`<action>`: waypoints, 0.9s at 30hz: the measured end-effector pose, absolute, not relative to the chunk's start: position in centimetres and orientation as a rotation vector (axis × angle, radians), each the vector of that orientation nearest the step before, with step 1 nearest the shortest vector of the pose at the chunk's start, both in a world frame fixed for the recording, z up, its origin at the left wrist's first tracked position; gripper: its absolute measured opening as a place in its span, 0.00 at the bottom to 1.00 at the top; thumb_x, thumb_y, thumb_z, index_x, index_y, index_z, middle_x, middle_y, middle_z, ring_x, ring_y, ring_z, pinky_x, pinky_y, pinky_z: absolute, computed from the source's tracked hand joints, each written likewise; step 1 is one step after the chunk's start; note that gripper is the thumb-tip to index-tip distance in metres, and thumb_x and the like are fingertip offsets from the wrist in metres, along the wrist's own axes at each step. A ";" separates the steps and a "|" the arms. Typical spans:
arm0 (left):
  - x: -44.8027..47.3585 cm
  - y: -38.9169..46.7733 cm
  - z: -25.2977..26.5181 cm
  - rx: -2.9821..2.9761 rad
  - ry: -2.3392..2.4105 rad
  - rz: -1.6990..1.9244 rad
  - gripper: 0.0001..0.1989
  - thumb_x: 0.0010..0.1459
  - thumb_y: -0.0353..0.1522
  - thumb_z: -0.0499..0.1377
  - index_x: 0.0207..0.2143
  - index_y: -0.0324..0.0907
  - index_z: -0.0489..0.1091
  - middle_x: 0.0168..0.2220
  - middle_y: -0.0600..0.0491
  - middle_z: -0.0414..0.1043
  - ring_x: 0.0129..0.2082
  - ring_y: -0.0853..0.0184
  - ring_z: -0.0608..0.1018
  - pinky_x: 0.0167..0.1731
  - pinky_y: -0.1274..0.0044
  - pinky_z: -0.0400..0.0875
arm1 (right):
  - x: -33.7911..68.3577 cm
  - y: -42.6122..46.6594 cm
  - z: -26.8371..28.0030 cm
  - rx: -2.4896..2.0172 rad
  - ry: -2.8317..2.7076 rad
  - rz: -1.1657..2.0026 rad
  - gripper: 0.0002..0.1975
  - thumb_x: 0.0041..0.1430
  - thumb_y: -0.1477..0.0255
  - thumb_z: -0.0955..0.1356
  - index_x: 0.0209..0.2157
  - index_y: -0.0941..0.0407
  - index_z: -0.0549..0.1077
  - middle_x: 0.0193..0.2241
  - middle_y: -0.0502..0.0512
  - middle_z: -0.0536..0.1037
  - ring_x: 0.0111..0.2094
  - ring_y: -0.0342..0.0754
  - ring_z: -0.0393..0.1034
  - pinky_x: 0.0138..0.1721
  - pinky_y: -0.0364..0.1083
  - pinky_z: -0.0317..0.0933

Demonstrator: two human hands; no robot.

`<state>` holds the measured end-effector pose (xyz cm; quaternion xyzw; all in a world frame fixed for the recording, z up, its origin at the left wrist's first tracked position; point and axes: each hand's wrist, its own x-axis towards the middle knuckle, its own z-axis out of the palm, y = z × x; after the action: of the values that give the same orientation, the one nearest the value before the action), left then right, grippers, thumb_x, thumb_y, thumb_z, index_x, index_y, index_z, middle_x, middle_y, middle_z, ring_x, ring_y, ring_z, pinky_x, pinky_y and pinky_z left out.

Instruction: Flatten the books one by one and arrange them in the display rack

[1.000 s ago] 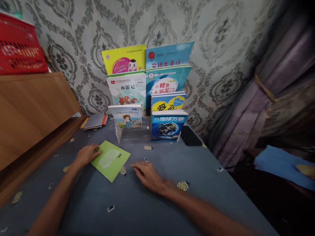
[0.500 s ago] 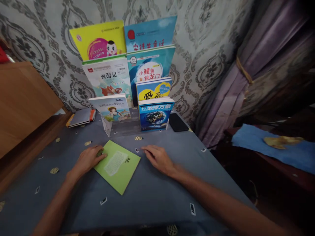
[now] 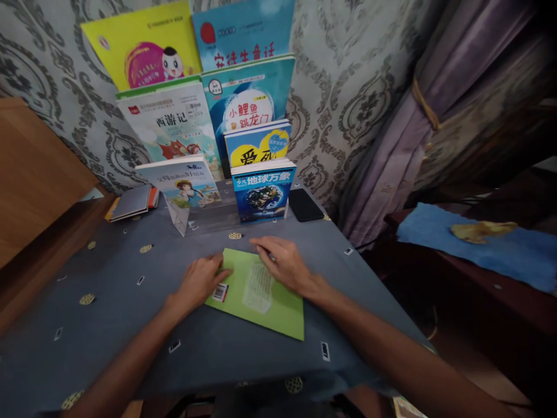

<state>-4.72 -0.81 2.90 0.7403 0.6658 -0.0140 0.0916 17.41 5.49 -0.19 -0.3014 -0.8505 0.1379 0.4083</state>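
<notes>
A light green book point(image 3: 285, 310) lies flat on the cloth-covered table, its printed text panel and barcode facing up. My left hand point(image 3: 200, 281) grips its left edge, the thumb resting on the cover and the other fingers bent at the edge. Over the book's upper right part is my right hand point(image 3: 285, 264), fingers stretched out to the left and apart; it hides some of the cover. Whether the right palm touches the book I cannot tell. Beyond the hands stands a clear tiered rack point(image 3: 204, 218) of upright children's books, with a blue globe-covered book point(image 3: 263, 197) in front.
A black phone-like slab point(image 3: 306, 205) lies right of the rack. A small pile of books point(image 3: 133, 203) sits at the back left beside a wooden panel point(image 3: 39, 168). To the right, a blue cloth point(image 3: 435, 226) covers part of another surface, near a tied purple curtain point(image 3: 391, 145).
The green book has shifted right and turned, with my left hand moving along at its edge. Its barcode now shows. My right hand is now over the book instead of beside it.
</notes>
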 end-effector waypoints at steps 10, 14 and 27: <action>-0.2 0.3 0.7 2.124 1.722 0.302 0.13 0.62 0.25 0.52 0.38 0.40 0.76 0.39 0.45 0.81 0.39 0.61 0.82 0.37 0.75 0.71 | 16.3 2.6 0.6 -0.678 -2.428 0.398 0.12 0.68 0.77 0.62 0.48 0.55 0.73 0.42 0.58 0.80 0.44 0.50 0.75 0.49 0.49 0.67; -0.3 0.3 0.3 2.166 1.869 0.194 0.13 0.64 0.28 0.52 0.44 0.40 0.76 0.42 0.44 0.81 0.42 0.59 0.82 0.40 0.73 0.72 | 16.1 2.6 0.0 -0.763 -2.457 0.451 0.17 0.66 0.78 0.64 0.55 0.55 0.70 0.49 0.61 0.79 0.50 0.53 0.74 0.54 0.53 0.66; 0.5 -0.3 0.6 2.265 1.975 -0.090 0.23 0.71 0.39 0.47 0.65 0.45 0.62 0.42 0.45 0.81 0.39 0.58 0.83 0.39 0.72 0.72 | 23.6 2.0 -4.0 -1.076 -2.425 0.301 0.23 0.69 0.72 0.60 0.63 0.60 0.63 0.61 0.69 0.70 0.65 0.59 0.61 0.64 0.62 0.60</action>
<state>0.47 -0.29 0.56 0.7515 0.6555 -0.0299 0.0675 23.60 2.01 -3.99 -0.3918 -0.8830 0.1097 0.2338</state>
